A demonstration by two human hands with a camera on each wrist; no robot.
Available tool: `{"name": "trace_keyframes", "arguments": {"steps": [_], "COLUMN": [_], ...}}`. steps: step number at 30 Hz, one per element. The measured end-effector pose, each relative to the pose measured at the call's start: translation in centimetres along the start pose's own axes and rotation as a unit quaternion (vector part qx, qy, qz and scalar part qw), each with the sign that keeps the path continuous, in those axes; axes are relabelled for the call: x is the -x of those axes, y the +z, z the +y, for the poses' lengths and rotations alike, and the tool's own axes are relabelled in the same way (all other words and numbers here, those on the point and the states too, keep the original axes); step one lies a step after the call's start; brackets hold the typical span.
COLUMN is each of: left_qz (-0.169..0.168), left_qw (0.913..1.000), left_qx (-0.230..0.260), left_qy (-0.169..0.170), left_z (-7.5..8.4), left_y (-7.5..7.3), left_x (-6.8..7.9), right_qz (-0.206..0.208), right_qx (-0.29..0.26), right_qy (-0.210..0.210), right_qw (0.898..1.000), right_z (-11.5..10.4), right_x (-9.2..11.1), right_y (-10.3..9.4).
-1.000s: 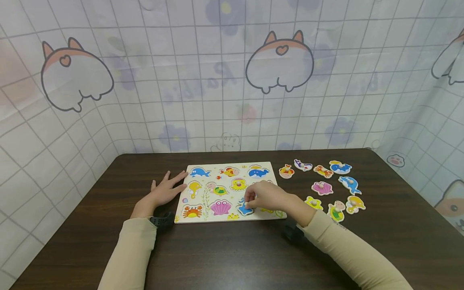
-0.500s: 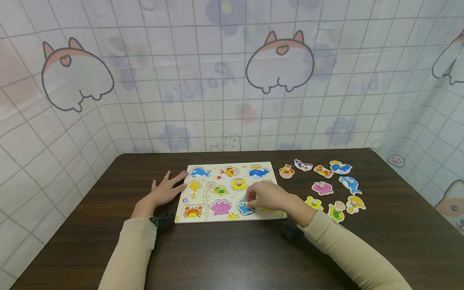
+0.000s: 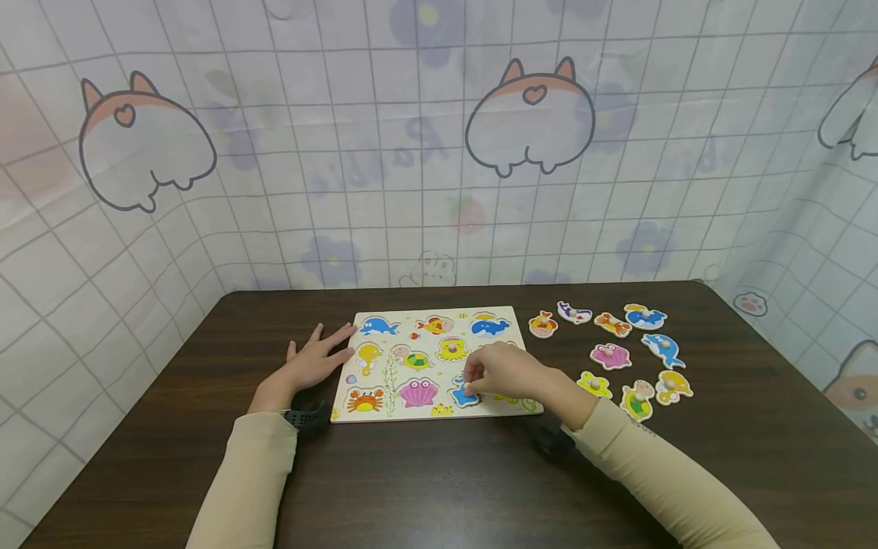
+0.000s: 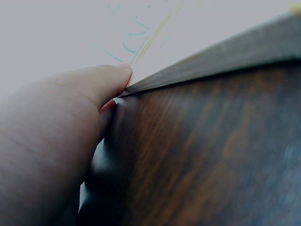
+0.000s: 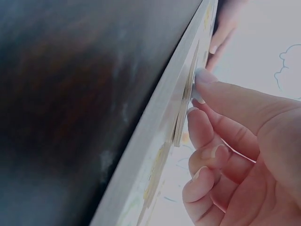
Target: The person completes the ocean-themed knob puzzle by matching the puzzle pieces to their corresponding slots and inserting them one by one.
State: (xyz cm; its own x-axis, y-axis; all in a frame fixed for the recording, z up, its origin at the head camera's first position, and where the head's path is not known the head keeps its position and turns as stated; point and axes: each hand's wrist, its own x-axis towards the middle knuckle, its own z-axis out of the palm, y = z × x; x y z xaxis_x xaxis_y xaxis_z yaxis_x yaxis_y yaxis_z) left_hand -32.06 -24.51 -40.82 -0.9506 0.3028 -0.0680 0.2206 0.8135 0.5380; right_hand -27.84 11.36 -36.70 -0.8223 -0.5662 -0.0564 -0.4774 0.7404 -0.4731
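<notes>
A pale puzzle board (image 3: 394, 339) with colourful sea-animal shapes lies on the dark table. My left hand (image 3: 317, 360) rests at the board's left edge with its fingers spread. In the left wrist view its thumb (image 4: 110, 80) touches the board's edge. With thumb and forefinger my right hand (image 3: 504, 370) pinches the knob of a blue puzzle piece (image 3: 465, 394) at the board's lower right. Seen from the right wrist, the piece's edge (image 5: 183, 113) stands slightly tilted against the board. The right hand hides part of the piece and the shapes behind it.
Several loose knobbed pieces lie right of the board, among them a pink shell (image 3: 610, 356), a blue dolphin (image 3: 662, 350), a turtle (image 3: 636, 401) and a crab (image 3: 612, 325). A patterned cloth (image 3: 411, 229) hangs behind the wooden table (image 3: 425, 488).
</notes>
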Motion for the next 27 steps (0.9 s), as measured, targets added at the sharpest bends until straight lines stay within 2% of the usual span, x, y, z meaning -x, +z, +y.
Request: {"name": "trace_keyframes", "arguments": {"steps": [8, 17, 27], "left_qz": [-0.002, -0.002, -0.004], "left_qw": [1.0, 1.0, 1.0], "left_qx": [0.009, 0.006, 0.008], "left_qy": [0.004, 0.001, 0.001], "left_z": [-0.05, -0.23, -0.17], "left_y": [-0.04, 0.01, -0.04], "left_x": [0.07, -0.08, 0.13], "right_qz": [-0.007, -0.014, -0.04], "right_qx": [-0.001, -0.005, -0.007], "right_qy": [-0.017, -0.017, -0.021], "right_qw": [1.0, 1.0, 0.999], "right_z": [0.19, 0.32, 0.19], "right_x": [0.01, -0.21, -0.28], "right_y": [-0.25, -0.24, -0.52]}}
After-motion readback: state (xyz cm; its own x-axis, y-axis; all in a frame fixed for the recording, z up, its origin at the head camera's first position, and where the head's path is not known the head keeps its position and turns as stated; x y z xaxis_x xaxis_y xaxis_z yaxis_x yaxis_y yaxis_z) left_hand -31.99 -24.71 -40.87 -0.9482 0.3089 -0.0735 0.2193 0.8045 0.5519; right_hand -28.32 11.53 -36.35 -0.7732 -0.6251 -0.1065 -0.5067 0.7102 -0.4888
